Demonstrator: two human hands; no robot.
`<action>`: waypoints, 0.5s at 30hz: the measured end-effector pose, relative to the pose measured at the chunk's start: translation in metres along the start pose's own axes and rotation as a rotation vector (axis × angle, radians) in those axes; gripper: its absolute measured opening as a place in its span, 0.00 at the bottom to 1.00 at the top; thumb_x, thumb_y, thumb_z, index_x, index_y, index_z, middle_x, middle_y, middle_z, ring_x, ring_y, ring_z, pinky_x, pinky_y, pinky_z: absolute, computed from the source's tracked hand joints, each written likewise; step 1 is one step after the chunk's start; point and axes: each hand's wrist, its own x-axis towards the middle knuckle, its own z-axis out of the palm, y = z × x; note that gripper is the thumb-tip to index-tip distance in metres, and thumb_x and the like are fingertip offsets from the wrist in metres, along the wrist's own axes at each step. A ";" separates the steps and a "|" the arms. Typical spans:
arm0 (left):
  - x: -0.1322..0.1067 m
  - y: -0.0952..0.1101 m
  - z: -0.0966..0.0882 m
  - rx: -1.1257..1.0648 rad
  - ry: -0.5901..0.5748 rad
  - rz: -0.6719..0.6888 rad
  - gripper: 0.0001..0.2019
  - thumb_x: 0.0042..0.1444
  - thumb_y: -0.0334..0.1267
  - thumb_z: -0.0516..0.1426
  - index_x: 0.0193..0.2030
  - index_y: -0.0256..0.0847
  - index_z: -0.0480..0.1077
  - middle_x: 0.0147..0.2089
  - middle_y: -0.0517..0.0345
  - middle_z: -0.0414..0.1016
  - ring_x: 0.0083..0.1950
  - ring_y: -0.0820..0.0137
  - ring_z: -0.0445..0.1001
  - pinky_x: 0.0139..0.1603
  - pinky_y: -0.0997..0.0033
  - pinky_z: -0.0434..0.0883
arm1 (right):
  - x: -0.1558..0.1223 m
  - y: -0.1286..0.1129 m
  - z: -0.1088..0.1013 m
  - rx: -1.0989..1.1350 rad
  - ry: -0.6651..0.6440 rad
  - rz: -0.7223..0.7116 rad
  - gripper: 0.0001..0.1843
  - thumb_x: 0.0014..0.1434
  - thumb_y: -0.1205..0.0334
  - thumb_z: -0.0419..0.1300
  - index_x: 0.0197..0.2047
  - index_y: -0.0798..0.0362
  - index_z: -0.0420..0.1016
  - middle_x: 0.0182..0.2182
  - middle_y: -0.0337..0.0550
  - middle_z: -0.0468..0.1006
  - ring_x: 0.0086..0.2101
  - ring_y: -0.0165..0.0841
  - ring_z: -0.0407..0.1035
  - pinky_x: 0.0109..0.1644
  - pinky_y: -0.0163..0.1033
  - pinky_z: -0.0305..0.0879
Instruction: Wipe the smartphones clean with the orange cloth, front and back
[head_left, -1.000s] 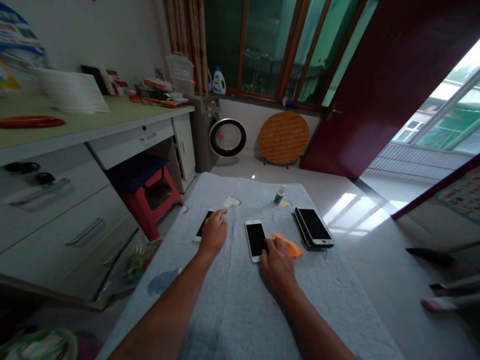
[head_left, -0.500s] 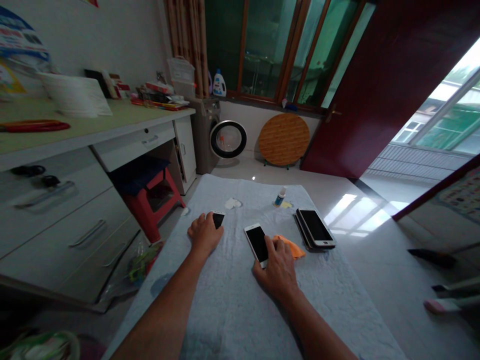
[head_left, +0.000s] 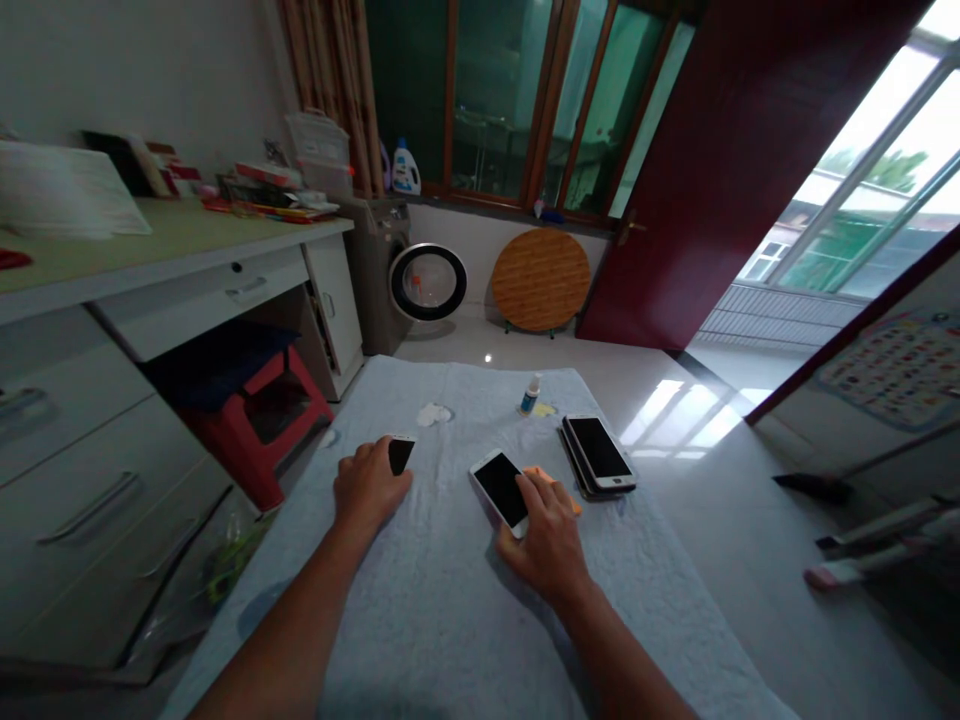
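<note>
My left hand [head_left: 369, 487] is closed around a small white-edged smartphone [head_left: 401, 455] on the light blue cloth [head_left: 442, 600]; only the phone's far end shows past my fingers. My right hand [head_left: 551, 535] grips the lower right part of a white smartphone [head_left: 497, 485] with a dark screen, thumb at the near end and fingers along the right side. An orange cloth [head_left: 541, 474] lies partly hidden behind that hand. To its right sits a stack of phones [head_left: 600, 452], the top one white with a dark screen. A small spray bottle [head_left: 530, 395] stands farther back.
A desk with drawers [head_left: 270, 240] runs along the left, with a red stool [head_left: 289, 415] under it. Beyond the cloth are a washing machine with its round door open [head_left: 429, 282], a round wooden tabletop [head_left: 541, 280] and a dark red door [head_left: 675, 200].
The view has swung to the right, so the scene sits further left. The phone in my right hand is turned slightly and looks a little raised at its near end. Both hands keep their grip.
</note>
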 end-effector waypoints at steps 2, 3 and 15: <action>0.001 0.000 0.001 -0.007 0.009 -0.010 0.29 0.52 0.46 0.55 0.60 0.38 0.61 0.56 0.39 0.68 0.52 0.46 0.68 0.47 0.53 0.66 | 0.003 0.014 -0.005 0.017 0.082 -0.026 0.30 0.48 0.61 0.59 0.56 0.58 0.66 0.51 0.56 0.70 0.50 0.46 0.63 0.55 0.52 0.62; 0.001 0.001 0.001 -0.012 0.012 -0.013 0.29 0.52 0.46 0.54 0.60 0.38 0.62 0.55 0.39 0.68 0.52 0.46 0.68 0.47 0.53 0.66 | 0.006 0.021 -0.008 0.021 0.128 -0.032 0.29 0.49 0.60 0.59 0.56 0.58 0.66 0.52 0.56 0.70 0.50 0.45 0.64 0.54 0.52 0.62; -0.002 0.012 0.004 -0.101 0.065 0.119 0.27 0.50 0.42 0.56 0.59 0.39 0.62 0.56 0.46 0.71 0.56 0.56 0.69 0.58 0.61 0.61 | 0.016 0.096 -0.041 0.078 0.476 0.446 0.28 0.49 0.50 0.58 0.52 0.55 0.70 0.43 0.50 0.76 0.40 0.41 0.70 0.45 0.46 0.66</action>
